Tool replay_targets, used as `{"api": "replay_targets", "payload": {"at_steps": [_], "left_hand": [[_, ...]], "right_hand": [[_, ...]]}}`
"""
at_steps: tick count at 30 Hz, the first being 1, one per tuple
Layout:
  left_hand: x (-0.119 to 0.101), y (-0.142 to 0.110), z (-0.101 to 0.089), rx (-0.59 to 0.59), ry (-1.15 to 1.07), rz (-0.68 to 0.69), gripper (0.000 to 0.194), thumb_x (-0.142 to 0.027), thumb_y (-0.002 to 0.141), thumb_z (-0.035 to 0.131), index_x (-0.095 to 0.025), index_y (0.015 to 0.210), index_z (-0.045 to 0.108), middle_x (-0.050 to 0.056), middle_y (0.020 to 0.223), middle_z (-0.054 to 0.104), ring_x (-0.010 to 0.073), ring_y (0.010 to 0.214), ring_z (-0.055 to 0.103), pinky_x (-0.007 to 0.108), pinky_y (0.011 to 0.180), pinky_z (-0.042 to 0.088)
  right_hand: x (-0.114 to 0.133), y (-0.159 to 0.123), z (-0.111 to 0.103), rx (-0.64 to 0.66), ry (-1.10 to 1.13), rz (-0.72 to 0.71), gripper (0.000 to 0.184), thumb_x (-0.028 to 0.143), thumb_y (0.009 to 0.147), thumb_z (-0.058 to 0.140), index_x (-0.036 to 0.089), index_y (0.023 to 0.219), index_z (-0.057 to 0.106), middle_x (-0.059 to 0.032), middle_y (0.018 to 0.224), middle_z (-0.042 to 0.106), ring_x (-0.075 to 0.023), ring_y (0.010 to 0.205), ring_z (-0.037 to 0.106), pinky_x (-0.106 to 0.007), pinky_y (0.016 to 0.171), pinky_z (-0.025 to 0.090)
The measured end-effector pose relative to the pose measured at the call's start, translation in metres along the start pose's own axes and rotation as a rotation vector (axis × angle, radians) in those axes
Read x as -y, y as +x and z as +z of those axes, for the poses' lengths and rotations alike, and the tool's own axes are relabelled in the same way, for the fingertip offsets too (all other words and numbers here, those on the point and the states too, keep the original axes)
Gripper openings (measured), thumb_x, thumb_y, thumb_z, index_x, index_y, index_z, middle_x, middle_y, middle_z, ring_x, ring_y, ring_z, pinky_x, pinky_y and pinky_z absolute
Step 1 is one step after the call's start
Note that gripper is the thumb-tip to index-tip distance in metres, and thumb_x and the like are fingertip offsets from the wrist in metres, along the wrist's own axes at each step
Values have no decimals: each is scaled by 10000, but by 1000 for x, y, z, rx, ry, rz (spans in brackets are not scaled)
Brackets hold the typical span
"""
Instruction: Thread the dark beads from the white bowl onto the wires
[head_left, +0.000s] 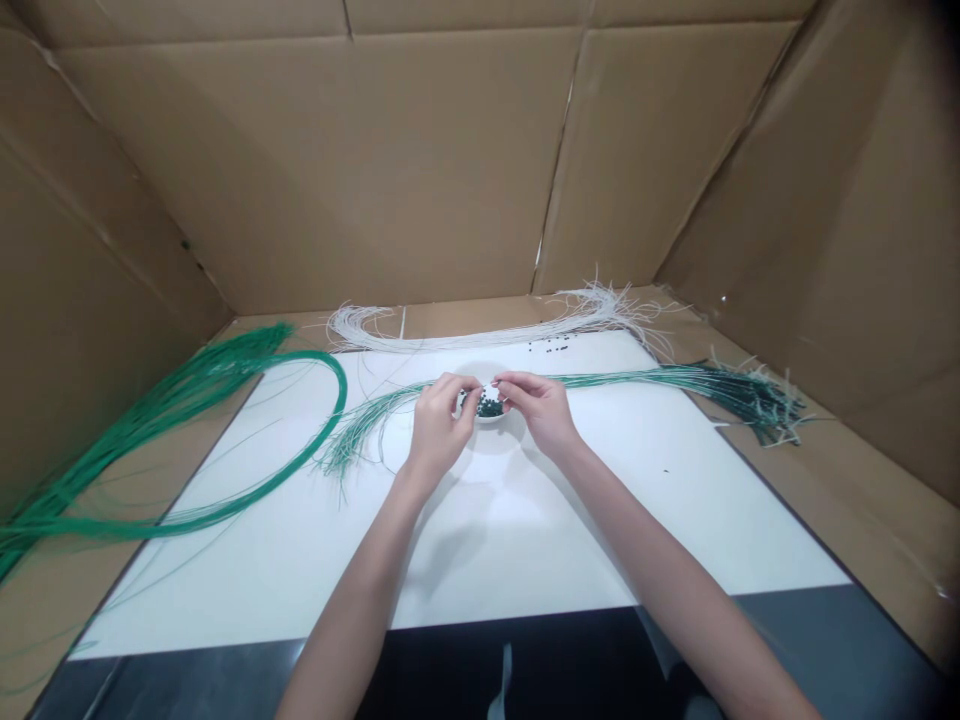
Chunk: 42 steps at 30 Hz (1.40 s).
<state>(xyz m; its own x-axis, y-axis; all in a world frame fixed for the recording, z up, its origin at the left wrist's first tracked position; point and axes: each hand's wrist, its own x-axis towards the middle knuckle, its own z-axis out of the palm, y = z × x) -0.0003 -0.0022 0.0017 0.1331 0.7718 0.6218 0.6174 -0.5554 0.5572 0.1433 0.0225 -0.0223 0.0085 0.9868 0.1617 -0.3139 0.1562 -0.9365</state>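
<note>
Head view looks down on a left hand (pixel 441 430) and a right hand (pixel 541 410), fingers curled and meeting in a pinch above a small white dish (pixel 487 420); whether they grip a bead or a wire end, the fingers hide. Dark beads (pixel 491 407) fill the dish, which sits mid-frame on a white board (pixel 600 520), right under the fingers and within easy reach of both hands; the pale surface makes the beads stand out. Green wires (pixel 187 385) trail to the left, dark-tipped wires (pixel 750 400) lie to the right, and white wires (pixel 465 330) curve along the top edge, all kept apart by colour; a few loose beads (pixel 547 346) lie near the white wires; cardboard walls (pixel 315 160) box in the space.
</note>
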Motion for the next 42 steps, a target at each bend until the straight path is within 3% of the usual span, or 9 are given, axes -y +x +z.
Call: {"api": "replay_targets", "payload": {"at_steps": [5,11,23,32,42], "left_hand": [[1,0,1,-7,27,11,76,-189,802,488,-181,763,554,-17,730,572,87,594,449,214,620,343],[1,-1,2,-3,31,24,74,-184,800,493,-180,765,559,-13,736,583,91,615,471,216,633,345],[1,-1,3,-16,4,-6,86,-225,798,501,-184,779,575,-12,737,590,86,561,427,219,611,352],[0,-2,4,-19,-2,16,99,-228,801,495,-183,787,583,-1,748,598,91,571,451,227,621,364],[1,-2,5,-5,-12,4,88,-221,796,501,-182,801,580,-1,761,600,92,575,447,225,626,372]], "right_hand": [[2,-2,-1,9,-141,-49,156,283,602,687,174,714,684,-2,667,629,-69,482,480,-234,519,407],[0,-2,0,61,-25,10,203,314,601,686,176,749,677,0,619,611,-92,530,498,-242,524,416],[2,-4,-2,137,-57,-28,210,305,623,661,177,788,680,-7,664,624,-92,546,500,-246,536,431],[6,-4,1,72,-152,-41,203,318,594,686,183,745,677,-9,699,634,-85,516,489,-250,526,430],[7,-5,1,125,-160,-79,150,283,619,670,187,734,673,-6,708,627,-90,549,504,-238,531,432]]}}
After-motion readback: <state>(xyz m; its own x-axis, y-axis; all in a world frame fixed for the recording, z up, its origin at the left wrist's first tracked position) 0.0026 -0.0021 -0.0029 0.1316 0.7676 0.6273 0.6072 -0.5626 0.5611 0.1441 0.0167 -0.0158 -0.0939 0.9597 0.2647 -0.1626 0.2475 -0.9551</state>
